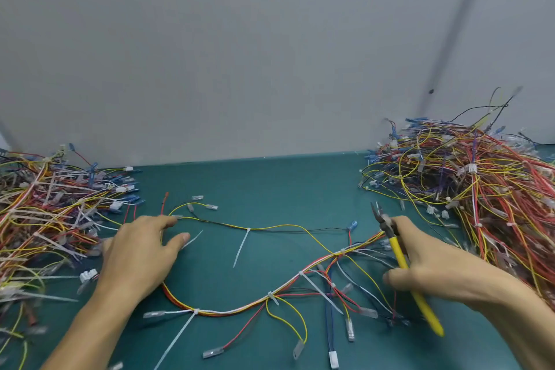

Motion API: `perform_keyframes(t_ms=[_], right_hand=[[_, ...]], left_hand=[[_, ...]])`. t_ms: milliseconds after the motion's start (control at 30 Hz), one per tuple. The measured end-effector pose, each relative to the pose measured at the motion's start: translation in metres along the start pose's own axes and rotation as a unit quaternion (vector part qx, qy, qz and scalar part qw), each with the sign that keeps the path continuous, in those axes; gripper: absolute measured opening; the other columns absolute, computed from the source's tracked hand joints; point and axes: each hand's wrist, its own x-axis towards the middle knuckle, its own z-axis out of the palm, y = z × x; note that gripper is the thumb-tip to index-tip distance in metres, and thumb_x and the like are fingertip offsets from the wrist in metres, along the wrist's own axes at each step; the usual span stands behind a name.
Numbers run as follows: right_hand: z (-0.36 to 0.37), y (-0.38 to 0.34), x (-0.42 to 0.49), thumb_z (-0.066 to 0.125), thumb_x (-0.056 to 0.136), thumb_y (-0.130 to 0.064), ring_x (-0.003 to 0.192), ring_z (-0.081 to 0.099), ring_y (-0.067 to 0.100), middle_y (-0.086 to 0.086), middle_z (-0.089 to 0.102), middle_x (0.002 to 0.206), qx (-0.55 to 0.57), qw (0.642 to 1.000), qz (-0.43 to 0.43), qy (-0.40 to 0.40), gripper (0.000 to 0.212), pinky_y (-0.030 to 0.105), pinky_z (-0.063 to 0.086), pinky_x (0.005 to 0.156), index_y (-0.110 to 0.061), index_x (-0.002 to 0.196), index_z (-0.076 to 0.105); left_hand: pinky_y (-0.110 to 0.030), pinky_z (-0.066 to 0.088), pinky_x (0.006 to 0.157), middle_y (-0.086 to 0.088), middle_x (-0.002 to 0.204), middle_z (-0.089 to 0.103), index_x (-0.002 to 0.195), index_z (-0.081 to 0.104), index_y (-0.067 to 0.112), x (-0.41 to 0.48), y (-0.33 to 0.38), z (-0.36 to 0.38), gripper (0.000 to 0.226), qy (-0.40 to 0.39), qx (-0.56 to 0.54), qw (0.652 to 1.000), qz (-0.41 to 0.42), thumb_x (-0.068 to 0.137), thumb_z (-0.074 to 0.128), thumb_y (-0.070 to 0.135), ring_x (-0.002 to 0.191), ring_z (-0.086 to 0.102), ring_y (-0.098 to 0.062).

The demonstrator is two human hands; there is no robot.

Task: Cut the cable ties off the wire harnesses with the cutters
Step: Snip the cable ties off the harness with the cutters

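Teal bench top (255, 183), and it's busy. One wire harness (234, 312) sprawls across the middle, red, yellow and white leads fanning out, white cable ties (241, 246) cinched along it with tails sticking out. Big tangled pile of harnesses (45, 213) on the left – a taller heap (495, 195) on the right. What looks like a white connector block (88, 275) lies beside the left pile

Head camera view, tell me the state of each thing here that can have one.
cutters, gripped in the right hand, jaws slightly apart, on no tie.
left hand, flat, fingers straight, resting on the harness.
harness, spread out on the green mat.
cable ties, still fastened round the harness, tails uncut.
left pile, tangled heap of wires.
right pile, tangled heap of wires.
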Motion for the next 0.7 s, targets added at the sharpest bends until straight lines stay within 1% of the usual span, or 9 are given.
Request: perform_keyframes(t_ms=[67,133,233,300,367,467,567,633,700], right_hand=[[0.002,0.001,0.003,0.071,0.073,-0.037,0.08,0.052,0.013,-0.003,0.048,0.094,0.004,1.0,0.005,0.027,0.046,0.026,0.04,0.064,-0.028,0.104,0.038],[0.007,0.003,0.008,0.07,0.074,-0.031,0.092,0.051,0.015,-0.003,0.049,0.105,-0.014,0.995,-0.008,0.095,0.042,0.027,0.036,0.071,-0.028,0.108,0.045],[0.019,0.002,0.017,0.065,0.077,-0.017,0.087,0.049,0.016,-0.004,0.051,0.098,-0.009,0.98,-0.085,0.182,0.027,0.026,0.031,0.071,-0.029,0.099,0.053],[0.027,0.0,0.022,0.062,0.079,-0.013,0.085,0.048,0.017,-0.007,0.053,0.092,0.003,0.973,-0.112,0.204,0.028,0.028,0.033,0.072,-0.027,0.102,0.055],[0.034,-0.001,0.025,0.062,0.08,-0.016,0.084,0.046,0.016,-0.01,0.053,0.085,-0.015,0.969,-0.121,0.215,0.031,0.028,0.032,0.071,-0.028,0.108,0.056],[0.041,-0.004,0.028,0.064,0.083,-0.026,0.077,0.038,0.011,-0.011,0.046,0.077,-0.049,0.967,-0.129,0.213,0.028,0.028,0.027,0.067,-0.031,0.11,0.056],[0.041,-0.006,0.026,0.062,0.083,-0.037,0.078,0.04,0.009,-0.011,0.048,0.078,-0.073,0.971,-0.122,0.193,0.023,0.029,0.036,0.069,-0.032,0.104,0.056],[0.035,-0.005,0.02,0.061,0.079,-0.044,0.083,0.049,0.013,-0.009,0.055,0.082,-0.095,0.975,-0.105,0.172,0.025,0.031,0.044,0.073,-0.032,0.101,0.055],[0.029,-0.004,0.013,0.059,0.074,-0.047,0.084,0.055,0.014,-0.01,0.06,0.081,-0.119,0.978,-0.089,0.145,0.026,0.03,0.048,0.071,-0.033,0.095,0.053]], left_hand=[[-0.046,0.045,0.093,-0.006,0.119,0.064,0.117,0.067,0.024,0.0,0.0,-0.002,0.039,0.004,0.013,1.0,-0.005,0.084,0.066,0.045,0.115,0.055,-0.033],[-0.045,0.048,0.089,-0.007,0.117,0.063,0.117,0.065,0.025,0.001,0.0,-0.004,0.043,-0.005,0.048,0.998,-0.029,0.084,0.062,0.051,0.112,0.056,-0.033],[-0.041,0.05,0.086,-0.006,0.11,0.064,0.111,0.063,0.024,-0.001,-0.002,-0.009,0.044,-0.04,0.109,0.991,-0.061,0.085,0.054,0.059,0.105,0.059,-0.031],[-0.037,0.05,0.083,-0.004,0.108,0.065,0.101,0.062,0.026,-0.002,-0.004,-0.013,0.038,-0.052,0.116,0.99,-0.063,0.084,0.055,0.059,0.103,0.06,-0.029],[-0.034,0.049,0.081,-0.002,0.104,0.067,0.09,0.059,0.029,-0.002,-0.006,-0.017,0.03,-0.075,0.093,0.99,-0.073,0.081,0.061,0.057,0.1,0.06,-0.027],[-0.034,0.051,0.08,-0.001,0.095,0.066,0.077,0.058,0.026,-0.002,-0.008,-0.02,0.032,-0.121,0.076,0.985,-0.096,0.074,0.071,0.054,0.092,0.059,-0.025],[-0.034,0.051,0.081,0.001,0.089,0.067,0.074,0.06,0.026,-0.001,-0.007,-0.015,0.024,-0.118,0.063,0.988,-0.081,0.072,0.078,0.042,0.092,0.061,-0.024],[-0.034,0.051,0.083,0.008,0.085,0.069,0.076,0.062,0.031,0.0,-0.005,-0.008,0.016,-0.103,0.017,0.993,-0.046,0.074,0.078,0.032,0.094,0.063,-0.021],[-0.034,0.051,0.084,0.015,0.08,0.069,0.081,0.066,0.032,-0.002,-0.001,0.0,0.014,-0.087,-0.043,0.995,-0.011,0.076,0.076,0.025,0.092,0.065,-0.016]])
